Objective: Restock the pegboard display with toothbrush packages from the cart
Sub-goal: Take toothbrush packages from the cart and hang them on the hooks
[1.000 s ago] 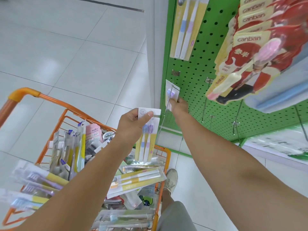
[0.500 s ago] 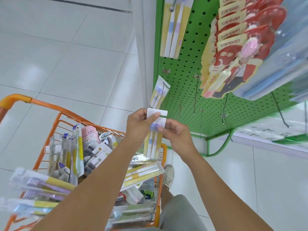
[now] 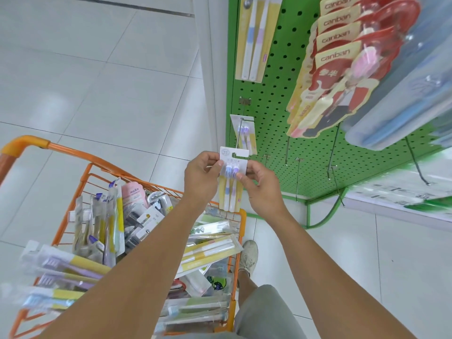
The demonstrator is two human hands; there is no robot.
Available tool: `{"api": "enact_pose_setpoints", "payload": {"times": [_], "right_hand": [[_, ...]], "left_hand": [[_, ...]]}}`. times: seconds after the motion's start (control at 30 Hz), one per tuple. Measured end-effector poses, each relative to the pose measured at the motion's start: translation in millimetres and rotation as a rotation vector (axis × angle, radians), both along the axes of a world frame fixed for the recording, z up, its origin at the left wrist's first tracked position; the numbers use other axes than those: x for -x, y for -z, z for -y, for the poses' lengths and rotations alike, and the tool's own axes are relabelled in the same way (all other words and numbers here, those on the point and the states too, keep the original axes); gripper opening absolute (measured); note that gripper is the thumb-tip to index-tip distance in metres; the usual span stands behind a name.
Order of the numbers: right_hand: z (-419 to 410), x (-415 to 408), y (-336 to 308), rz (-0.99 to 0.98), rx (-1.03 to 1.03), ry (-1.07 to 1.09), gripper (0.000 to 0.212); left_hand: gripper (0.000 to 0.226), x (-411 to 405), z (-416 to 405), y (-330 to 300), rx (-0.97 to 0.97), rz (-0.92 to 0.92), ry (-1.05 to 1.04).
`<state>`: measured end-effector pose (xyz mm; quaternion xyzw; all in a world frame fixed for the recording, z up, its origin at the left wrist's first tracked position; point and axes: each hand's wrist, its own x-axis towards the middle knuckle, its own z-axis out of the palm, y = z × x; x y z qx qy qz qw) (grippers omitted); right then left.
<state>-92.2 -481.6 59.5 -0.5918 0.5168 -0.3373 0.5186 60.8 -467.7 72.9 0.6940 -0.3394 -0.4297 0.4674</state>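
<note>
A two-brush toothbrush package (image 3: 231, 178) with a white card top and yellow lower half hangs upright between my hands, above the cart's far corner. My left hand (image 3: 202, 172) pinches its upper left edge. My right hand (image 3: 259, 185) pinches its right side beside the brush heads. Just behind it, a matching package (image 3: 244, 133) hangs on a peg of the green pegboard (image 3: 274, 133). The orange cart (image 3: 95, 167) below holds several toothbrush packages (image 3: 205, 250).
Red canban packages (image 3: 342, 69) and clear blue packs (image 3: 401, 94) hang at the upper right. Another yellow two-brush package (image 3: 254, 37) hangs at the top. Several bare pegs (image 3: 297, 177) stick out low on the board. My shoe (image 3: 248, 258) stands beside the cart.
My right hand left the package hanging on the peg and came back to the package in my left hand. Both hands now hold it, slightly higher.
</note>
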Motion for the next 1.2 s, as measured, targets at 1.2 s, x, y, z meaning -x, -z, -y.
{"api": "enact_pose_setpoints", "payload": {"times": [1.2], "right_hand": [[91, -14, 27, -0.091, -0.132, 0.080, 0.018]], "left_hand": [[0.017, -4, 104, 28, -0.182, 0.000, -0.030]]}}
